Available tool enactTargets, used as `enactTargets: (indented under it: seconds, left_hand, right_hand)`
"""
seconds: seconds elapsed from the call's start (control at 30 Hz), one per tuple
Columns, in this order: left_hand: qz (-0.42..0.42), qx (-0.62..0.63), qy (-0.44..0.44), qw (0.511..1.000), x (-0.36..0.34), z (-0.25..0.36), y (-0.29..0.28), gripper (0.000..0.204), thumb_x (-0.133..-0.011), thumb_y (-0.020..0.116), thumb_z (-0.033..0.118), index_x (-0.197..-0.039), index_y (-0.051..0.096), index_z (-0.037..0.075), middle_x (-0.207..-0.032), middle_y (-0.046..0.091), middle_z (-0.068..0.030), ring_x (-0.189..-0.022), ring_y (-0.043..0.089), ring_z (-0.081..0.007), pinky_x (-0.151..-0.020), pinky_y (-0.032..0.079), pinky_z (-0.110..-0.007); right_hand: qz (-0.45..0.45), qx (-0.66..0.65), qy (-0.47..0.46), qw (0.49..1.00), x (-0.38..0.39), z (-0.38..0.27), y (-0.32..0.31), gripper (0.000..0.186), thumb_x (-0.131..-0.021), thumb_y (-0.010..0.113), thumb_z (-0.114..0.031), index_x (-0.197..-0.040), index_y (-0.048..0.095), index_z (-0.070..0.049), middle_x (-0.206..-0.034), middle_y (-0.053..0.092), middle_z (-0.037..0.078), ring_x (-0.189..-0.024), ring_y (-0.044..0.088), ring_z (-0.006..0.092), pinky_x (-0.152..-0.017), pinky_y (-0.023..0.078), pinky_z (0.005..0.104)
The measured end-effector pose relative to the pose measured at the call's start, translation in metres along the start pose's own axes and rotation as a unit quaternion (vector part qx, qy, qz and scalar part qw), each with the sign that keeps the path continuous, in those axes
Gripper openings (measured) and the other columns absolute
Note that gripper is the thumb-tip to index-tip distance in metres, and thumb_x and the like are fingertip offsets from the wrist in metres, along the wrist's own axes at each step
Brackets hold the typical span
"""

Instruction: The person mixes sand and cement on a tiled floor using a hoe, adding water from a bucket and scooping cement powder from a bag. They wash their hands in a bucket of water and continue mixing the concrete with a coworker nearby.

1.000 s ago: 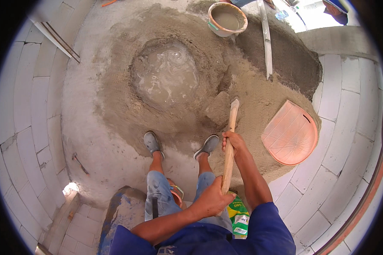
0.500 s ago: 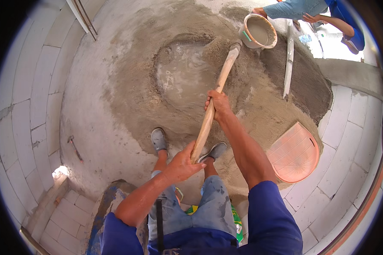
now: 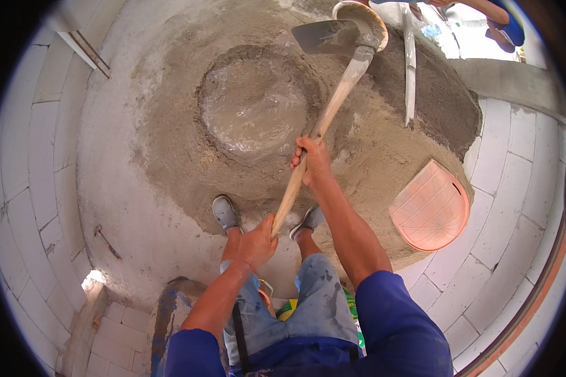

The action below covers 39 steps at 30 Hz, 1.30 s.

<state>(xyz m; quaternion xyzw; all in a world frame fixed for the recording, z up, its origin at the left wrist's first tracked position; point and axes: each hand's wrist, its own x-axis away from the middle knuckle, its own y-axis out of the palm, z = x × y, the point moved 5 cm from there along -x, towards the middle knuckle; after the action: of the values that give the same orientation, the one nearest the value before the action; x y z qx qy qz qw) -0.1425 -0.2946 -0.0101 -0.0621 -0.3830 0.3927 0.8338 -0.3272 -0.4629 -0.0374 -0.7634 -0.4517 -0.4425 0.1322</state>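
A long-handled hoe (image 3: 339,91) slants from my body toward the far right, its broad metal blade lifted above the mortar mix. My left hand (image 3: 258,243) is wrapped round the lower end of the wooden handle. Farther up the handle, my right hand (image 3: 312,161) grips it near the middle. Grey sand-and-cement mix (image 3: 188,169) forms a ring on the floor, with a watery pool (image 3: 251,113) in its hollow. Behind the hoe head stands a bucket (image 3: 376,22), partly hidden by it.
An orange basin-like scoop (image 3: 430,207) lies on the sand at right. A pale wooden pole (image 3: 410,69) rests on the darker sand pile (image 3: 446,94). Another person's arm (image 3: 484,9) shows at top right. A small hammer-like tool (image 3: 108,243) lies left; block walls (image 3: 41,144) flank the floor.
The hoe head has come up out of the mix, so its blade now shows. Water has spread wider in the hollow. The whole view has shifted slightly.
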Motion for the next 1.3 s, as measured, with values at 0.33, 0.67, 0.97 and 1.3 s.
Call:
enactTargets:
  seconds: [0.33, 0.67, 0.97, 1.3]
  left_hand:
    - [-0.156, 0.159, -0.062, 0.973, 0.027, 0.099, 0.177, 0.062, -0.091, 0.063, 0.023, -0.145, 0.035, 0.011, -0.102, 0.067, -0.0260, -0.091, 0.067, -0.0460, -0.080, 0.052, -0.052]
    - [-0.084, -0.038, 0.002, 0.996, -0.153, 0.125, 0.198, 0.063, -0.089, 0.064, 0.016, -0.145, 0.035, 0.014, -0.092, 0.069, -0.0223, -0.082, 0.067, -0.0438, -0.071, 0.052, -0.053]
    - [-0.089, -0.085, -0.053, 0.991, -0.218, 0.128, 0.194, 0.048, -0.085, 0.060, 0.007, -0.130, 0.043, 0.010, -0.087, 0.068, -0.0224, -0.081, 0.066, -0.0454, -0.071, 0.050, -0.055]
    - [-0.145, 0.052, -0.107, 0.982, -0.062, 0.097, 0.239, 0.060, -0.083, 0.061, 0.012, -0.139, 0.041, 0.009, -0.096, 0.066, -0.0260, -0.082, 0.066, -0.0445, -0.073, 0.052, -0.051]
  right_hand:
    - [0.166, 0.054, 0.049, 0.983, 0.035, -0.004, -0.237, 0.021, -0.084, 0.064, -0.009, -0.092, 0.045, -0.009, -0.063, 0.050, 0.005, -0.044, 0.049, 0.0162, -0.041, 0.044, 0.0356]
    - [0.110, -0.004, -0.009, 0.994, -0.127, -0.065, -0.294, 0.019, -0.089, 0.062, -0.010, -0.095, 0.045, -0.007, -0.064, 0.051, 0.005, -0.048, 0.051, 0.0153, -0.045, 0.048, 0.0350]
    - [0.115, 0.148, 0.073, 0.980, -0.197, -0.047, -0.294, 0.019, -0.095, 0.060, -0.016, -0.086, 0.050, -0.002, -0.064, 0.052, 0.007, -0.047, 0.052, 0.0172, -0.044, 0.048, 0.0356]
    - [0.144, 0.070, 0.109, 0.981, -0.057, 0.027, -0.309, 0.026, -0.089, 0.064, -0.009, -0.103, 0.042, -0.006, -0.066, 0.050, 0.006, -0.046, 0.050, 0.0160, -0.040, 0.046, 0.0349]
